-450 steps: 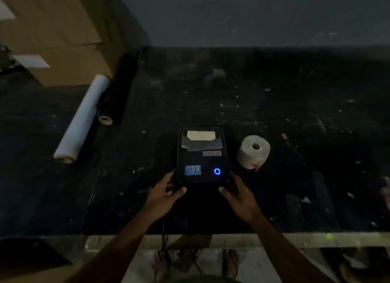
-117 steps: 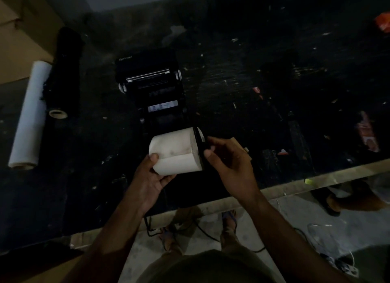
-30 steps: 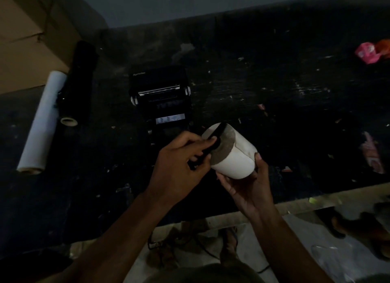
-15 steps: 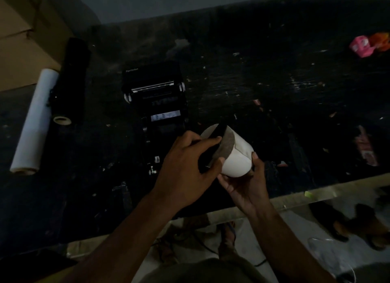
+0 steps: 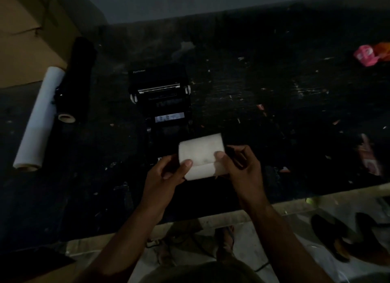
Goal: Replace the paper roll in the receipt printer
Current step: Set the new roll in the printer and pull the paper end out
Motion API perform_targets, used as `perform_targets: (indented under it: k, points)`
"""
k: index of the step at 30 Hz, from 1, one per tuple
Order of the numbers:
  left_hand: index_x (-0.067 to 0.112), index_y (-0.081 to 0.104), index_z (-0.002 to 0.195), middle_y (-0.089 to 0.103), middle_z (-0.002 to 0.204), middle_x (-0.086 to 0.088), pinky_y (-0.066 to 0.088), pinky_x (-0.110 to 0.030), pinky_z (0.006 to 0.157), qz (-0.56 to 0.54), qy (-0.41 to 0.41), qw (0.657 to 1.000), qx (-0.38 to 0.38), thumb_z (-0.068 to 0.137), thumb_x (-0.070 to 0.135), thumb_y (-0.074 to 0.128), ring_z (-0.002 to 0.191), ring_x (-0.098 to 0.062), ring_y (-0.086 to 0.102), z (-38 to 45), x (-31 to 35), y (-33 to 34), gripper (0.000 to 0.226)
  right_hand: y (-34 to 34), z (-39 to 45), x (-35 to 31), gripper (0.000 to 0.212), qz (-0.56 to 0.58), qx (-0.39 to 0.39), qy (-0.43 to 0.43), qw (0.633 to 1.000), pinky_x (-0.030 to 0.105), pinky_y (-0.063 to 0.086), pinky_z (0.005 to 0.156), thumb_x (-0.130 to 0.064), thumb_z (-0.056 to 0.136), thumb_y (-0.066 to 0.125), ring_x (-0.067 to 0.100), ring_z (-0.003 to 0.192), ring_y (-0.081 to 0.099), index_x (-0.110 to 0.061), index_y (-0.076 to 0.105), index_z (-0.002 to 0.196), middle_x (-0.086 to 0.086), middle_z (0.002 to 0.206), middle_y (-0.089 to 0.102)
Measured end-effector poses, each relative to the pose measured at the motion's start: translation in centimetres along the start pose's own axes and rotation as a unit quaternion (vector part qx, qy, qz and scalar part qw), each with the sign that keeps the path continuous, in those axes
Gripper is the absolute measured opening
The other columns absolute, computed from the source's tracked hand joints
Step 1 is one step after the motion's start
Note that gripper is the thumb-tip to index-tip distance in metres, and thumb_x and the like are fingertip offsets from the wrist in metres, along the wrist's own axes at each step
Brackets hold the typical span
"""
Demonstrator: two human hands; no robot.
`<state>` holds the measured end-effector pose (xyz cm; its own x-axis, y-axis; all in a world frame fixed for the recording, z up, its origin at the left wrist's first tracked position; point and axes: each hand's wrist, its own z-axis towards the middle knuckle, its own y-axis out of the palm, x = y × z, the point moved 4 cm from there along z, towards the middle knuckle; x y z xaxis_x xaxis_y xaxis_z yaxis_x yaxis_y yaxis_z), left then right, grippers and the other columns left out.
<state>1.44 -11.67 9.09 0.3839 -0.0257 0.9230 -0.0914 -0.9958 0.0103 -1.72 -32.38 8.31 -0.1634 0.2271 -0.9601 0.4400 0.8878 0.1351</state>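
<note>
The white paper roll lies sideways in the air between both hands, just in front of the printer. My left hand grips its left end with the thumb on top. My right hand grips its right end, where a black end piece shows beside the fingers. The black receipt printer stands on the dark table with its lid swung open toward the back, the metal bar of the lid showing. Its paper bay is partly hidden by the roll.
A long white roll and a black roll lie at the left of the dark table. Pink and orange wrappers sit far right. The table's front edge runs below my wrists; cardboard stands at back left.
The roll has turned from end-on to sideways. My left hand has moved from its end face to its left side, and both hands now hold it level.
</note>
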Motion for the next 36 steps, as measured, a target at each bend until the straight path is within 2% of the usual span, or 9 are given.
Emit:
perform_targets:
  k: [3,8,13,17,21,26,28,33,36]
  points:
    - [0.018,0.073,0.112,0.079,0.107,-0.002,0.061,-0.034,0.080,-0.016,-0.002,0.999,0.045,0.075,0.040,0.085,0.102,-0.023,0.075,-0.8,-2.0,-3.0,0.044,2.4,-0.2,0.0,0.030,-0.058,-0.063,-0.029,0.996,0.020,0.057,0.076,-0.026,0.076,0.087,0.004,0.093,0.071,-0.017,0.070,0.099,-0.007,0.097,0.076]
    - [0.017,0.072,0.110,0.078,0.106,-0.001,0.059,-0.024,0.072,0.002,0.029,0.995,0.095,0.074,0.034,0.080,0.097,-0.017,0.075,-2.5,-4.4,-7.0,0.040,4.9,-0.3,1.5,0.041,-0.178,-0.146,-0.014,0.973,0.022,0.052,0.095,-0.033,0.071,0.090,0.002,0.106,0.063,-0.027,0.071,0.107,-0.003,0.116,0.064]
    - [0.016,0.070,0.109,0.078,0.105,0.006,0.058,-0.022,0.075,0.030,0.089,0.990,0.100,0.077,0.028,0.079,0.096,-0.009,0.074,-0.5,-3.8,-7.8,0.035,6.4,1.5,1.4,0.045,-0.218,-0.176,-0.020,0.960,0.030,0.055,0.094,-0.039,0.073,0.087,0.006,0.107,0.066,-0.031,0.070,0.114,-0.004,0.117,0.068]
    - [0.017,0.068,0.111,0.078,0.108,0.005,0.058,-0.023,0.080,0.039,0.136,0.986,0.089,0.082,0.011,0.082,0.100,-0.009,0.073,3.4,-2.5,-8.1,0.032,7.6,4.2,0.4,0.044,-0.257,-0.182,-0.078,0.946,0.008,0.051,0.084,-0.034,0.078,0.084,-0.006,0.100,0.066,-0.027,0.069,0.119,-0.003,0.118,0.067]
    - [0.020,0.067,0.118,0.076,0.113,0.001,0.060,-0.032,0.086,0.070,0.154,0.981,0.095,0.081,0.025,0.084,0.105,-0.016,0.073,7.2,-1.5,-8.0,0.041,8.8,7.5,0.8,0.046,-0.299,-0.153,-0.116,0.935,0.000,0.043,0.088,-0.025,0.084,0.080,0.001,0.104,0.063,-0.021,0.068,0.128,0.001,0.123,0.061]
    - [0.024,0.065,0.124,0.071,0.123,0.003,0.059,-0.036,0.093,0.151,0.148,0.972,0.102,0.082,0.033,0.083,0.108,-0.014,0.069,11.2,-1.6,-8.2,0.046,10.1,10.0,2.6,0.047,-0.321,-0.115,-0.096,0.935,0.030,0.047,0.107,-0.022,0.086,0.078,0.019,0.116,0.061,-0.018,0.066,0.131,0.011,0.132,0.055]
    - [0.024,0.065,0.125,0.067,0.126,-0.001,0.058,-0.035,0.093,0.173,0.139,0.969,0.110,0.081,0.033,0.084,0.107,-0.018,0.069,12.2,-2.1,-8.5,0.049,10.7,10.4,3.2,0.047,-0.318,-0.112,-0.087,0.938,0.036,0.046,0.109,-0.020,0.087,0.077,0.022,0.121,0.059,-0.015,0.065,0.132,0.012,0.133,0.055]
    - [0.030,0.065,0.121,0.064,0.127,0.001,0.049,-0.004,0.078,0.198,0.134,0.964,0.115,0.078,0.034,0.085,0.100,-0.007,0.066,13.6,-3.0,-8.9,0.047,11.3,11.0,4.1,0.042,-0.334,-0.110,-0.086,0.932,0.024,0.043,0.099,-0.015,0.087,0.076,0.023,0.122,0.059,-0.012,0.067,0.128,0.006,0.126,0.058]
    - [0.025,0.067,0.123,0.065,0.127,0.002,0.048,-0.002,0.075,0.208,0.129,0.963,0.112,0.079,0.035,0.085,0.102,-0.005,0.066,14.0,-3.3,-8.8,0.049,11.1,11.3,4.8,0.043,-0.340,-0.102,-0.075,0.932,0.021,0.043,0.098,-0.015,0.087,0.077,0.021,0.119,0.059,-0.012,0.066,0.129,0.011,0.131,0.057]
